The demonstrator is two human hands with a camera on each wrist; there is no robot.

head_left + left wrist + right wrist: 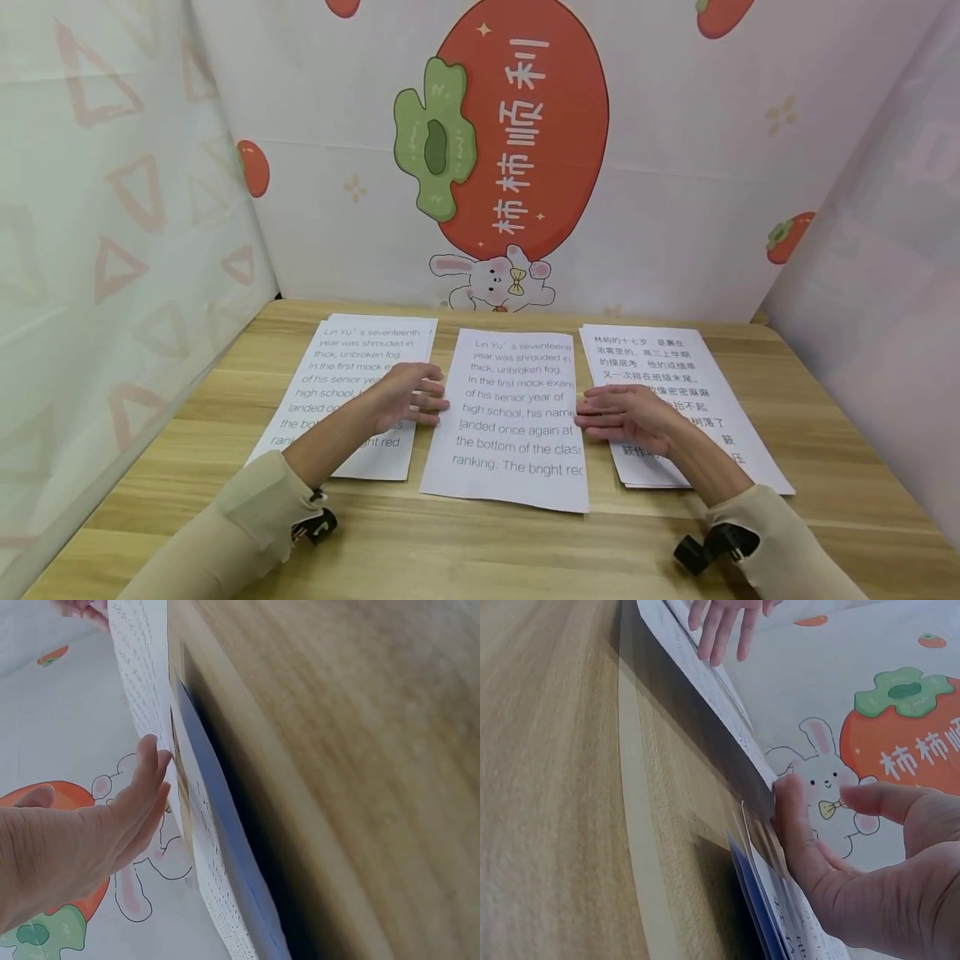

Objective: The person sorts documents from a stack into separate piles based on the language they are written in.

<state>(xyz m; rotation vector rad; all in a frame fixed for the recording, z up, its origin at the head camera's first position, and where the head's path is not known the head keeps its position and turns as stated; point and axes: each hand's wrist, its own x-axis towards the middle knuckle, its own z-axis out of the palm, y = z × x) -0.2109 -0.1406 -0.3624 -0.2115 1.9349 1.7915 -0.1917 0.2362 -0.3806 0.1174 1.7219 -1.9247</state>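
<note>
A printed sheet of English text (517, 421) lies in the middle of the wooden table. My left hand (408, 396) is at its left edge, fingers extended, above the right side of the left stack of English sheets (352, 358). On the other side, my right hand (626, 412) has its fingertips at the middle sheet's right edge, over the right stack of Chinese-printed sheets (697, 375). In the left wrist view the left hand (97, 825) shows straight fingers. Through the right wrist view, the right hand (877, 870) has thumb and fingers spread apart, with nothing between them.
The wooden table (480, 550) carries all the paper. Behind it hangs a white cloth backdrop (675, 167) with a persimmon and rabbit print, and pale cloth walls (135, 208) stand on both sides. Black wrist cameras (716, 546) are strapped at the sleeves.
</note>
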